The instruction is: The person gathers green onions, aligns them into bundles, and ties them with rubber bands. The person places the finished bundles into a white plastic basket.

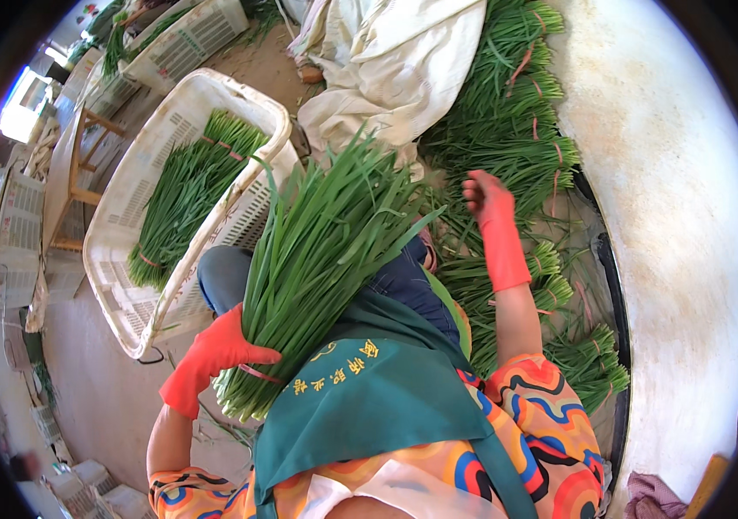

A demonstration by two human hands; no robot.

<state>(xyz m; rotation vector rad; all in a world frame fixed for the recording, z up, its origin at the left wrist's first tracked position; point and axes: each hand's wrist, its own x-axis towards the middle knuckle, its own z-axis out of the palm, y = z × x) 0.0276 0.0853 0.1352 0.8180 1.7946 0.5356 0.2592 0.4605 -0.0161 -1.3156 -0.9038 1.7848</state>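
Observation:
My left hand (220, 353), in a red rubber glove, grips a large bundle of garlic chives (326, 251) close to its cut ends. A red band (258, 374) circles the bundle by my thumb. The leaves lean up and away across my lap, over the dark green apron (369, 381). On the right, my red-gloved right hand (490, 199) is raised with its fingers curled closed; whatever may be in them is too small or hidden. It is apart from the held bundle and nearest to the banded chive bundles (507, 121) heaped along the right side.
A white plastic crate (252, 203) on the left contains banded chives (192, 186). Pale cloth (378, 69) covers part of the far heap. More bundles (590, 368) lie beside a whitish wall (667, 259). A wooden stool (70, 186) and other crates (183, 48) stand farther left.

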